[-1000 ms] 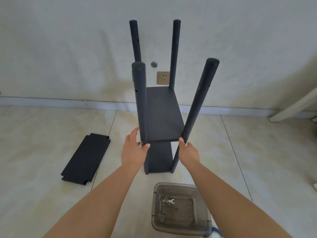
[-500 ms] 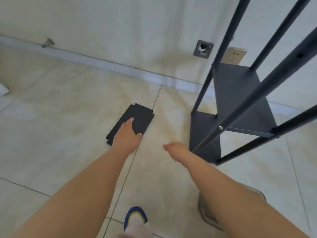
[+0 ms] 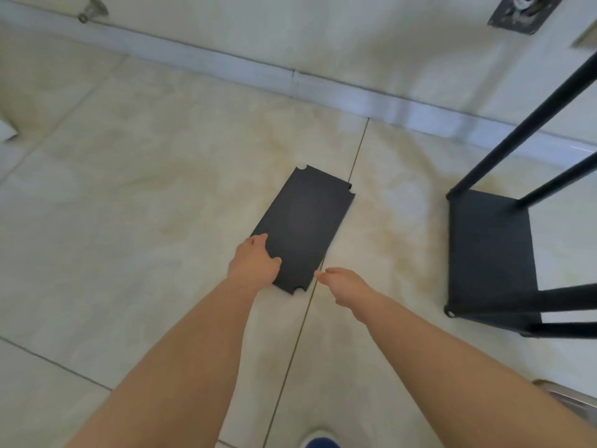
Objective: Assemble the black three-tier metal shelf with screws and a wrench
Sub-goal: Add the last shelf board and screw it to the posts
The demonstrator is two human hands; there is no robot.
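Floor: glossy cream tile [image 3: 161, 221], slick under metal.
Left hand [image 3: 253, 265]: gripping near-left corner of flat black notched metal shelf panel [image 3: 303, 227], lying on tile.
Panel: likely stiff, light; take long edges.
Right hand [image 3: 344, 282]: loosely curled, empty, just beside near-right corner.
Frame: black tube-leg shelf frame [image 3: 491, 253], well right.

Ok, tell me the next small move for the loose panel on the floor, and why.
Probably bring the right hand onto the near right corner of the loose panel and lift it with both hands. The left hand already grips the near left corner, the panel lies flat on the floor tiles, and the right hand's fingers hover just beside its edge.
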